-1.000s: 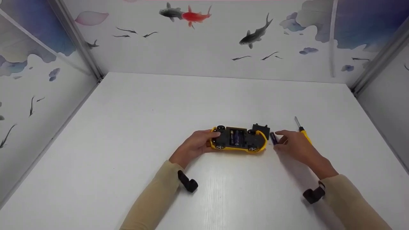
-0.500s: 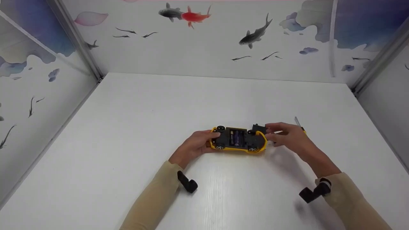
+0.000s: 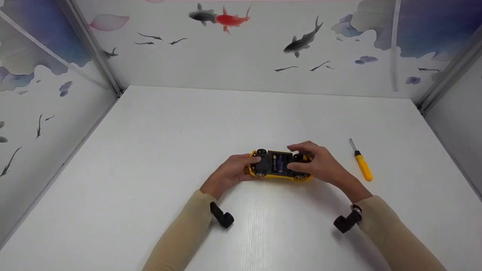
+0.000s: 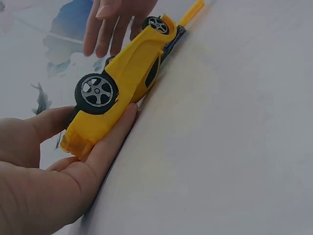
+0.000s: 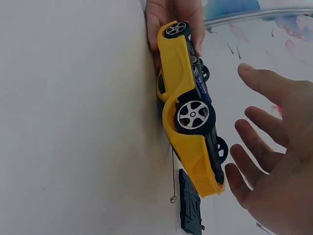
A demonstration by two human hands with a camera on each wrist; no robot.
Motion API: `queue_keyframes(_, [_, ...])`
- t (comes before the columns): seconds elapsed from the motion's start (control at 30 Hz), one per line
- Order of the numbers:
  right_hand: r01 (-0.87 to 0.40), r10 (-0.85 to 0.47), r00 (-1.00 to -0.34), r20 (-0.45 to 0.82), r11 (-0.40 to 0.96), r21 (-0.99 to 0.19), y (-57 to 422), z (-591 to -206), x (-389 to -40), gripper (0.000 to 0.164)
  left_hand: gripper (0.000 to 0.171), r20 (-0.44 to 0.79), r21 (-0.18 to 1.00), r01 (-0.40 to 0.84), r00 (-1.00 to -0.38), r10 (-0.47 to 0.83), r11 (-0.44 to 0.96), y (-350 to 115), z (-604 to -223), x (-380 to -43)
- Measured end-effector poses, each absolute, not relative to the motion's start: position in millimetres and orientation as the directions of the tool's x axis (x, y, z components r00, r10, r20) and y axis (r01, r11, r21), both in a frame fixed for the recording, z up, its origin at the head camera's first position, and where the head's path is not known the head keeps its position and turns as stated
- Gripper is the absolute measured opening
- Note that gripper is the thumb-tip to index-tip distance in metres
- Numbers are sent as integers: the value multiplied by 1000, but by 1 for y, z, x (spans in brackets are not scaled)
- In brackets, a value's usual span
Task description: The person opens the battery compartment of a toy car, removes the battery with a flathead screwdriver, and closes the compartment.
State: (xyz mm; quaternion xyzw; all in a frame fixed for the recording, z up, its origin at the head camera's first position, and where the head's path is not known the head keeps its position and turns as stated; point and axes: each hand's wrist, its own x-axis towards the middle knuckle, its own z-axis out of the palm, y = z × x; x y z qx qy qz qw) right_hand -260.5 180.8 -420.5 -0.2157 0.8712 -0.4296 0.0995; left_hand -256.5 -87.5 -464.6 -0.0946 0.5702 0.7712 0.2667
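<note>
A yellow toy car (image 3: 263, 165) is upside down, its black underside up and its battery compartment (image 3: 279, 163) uncovered, with dark batteries inside. My left hand (image 3: 234, 167) grips one end, thumb on the underside and fingers beneath, as the left wrist view also shows at the car's yellow side (image 4: 129, 68). Over the other end hovers my right hand (image 3: 320, 162), fingers spread and slightly bent. Nothing is between those fingers in the right wrist view, where the hand (image 5: 279, 156) stands apart from the car. A black battery cover (image 5: 190, 203) lies beyond the car's end, hidden in the head view.
A screwdriver (image 3: 362, 163) with a yellow handle lies on the white table (image 3: 188, 124), right of my right hand. Behind the table stands a wall (image 3: 248, 52) painted with fish. A thin wire (image 5: 172, 181) ending in a small ring shows beside the car.
My right hand has left the loose battery at the car's right, rising and moving left over the car. The screwdriver is now fully visible. My left hand and the car have stayed put.
</note>
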Motion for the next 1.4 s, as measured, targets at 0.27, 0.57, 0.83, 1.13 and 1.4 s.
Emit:
queue_keyframes(0.27, [-371,-482,-875,32,629,-683,165,-431,-265,55,49,-445,840,-511,-841,307,-181,-88,-466,-256])
queue_keyframes(0.57, [-418,-496,-865,77,626,-658,162,-436,-266,48,49,-453,838,-514,-842,293,-183,-89,-464,-256])
queue_keyframes(0.83, [-587,-576,-789,215,599,-545,160,-438,-265,40,50,-461,830,-523,-839,289,-194,-89,-463,-257])
queue_keyframes(1.13, [-689,-601,-711,366,490,-534,160,-448,-268,36,50,-459,833,-520,-840,290,-189,-88,-463,-257])
queue_keyframes(1.4, [-662,-578,-734,358,489,-568,162,-447,-267,34,49,-460,831,-522,-839,290,-191,-87,-465,-258])
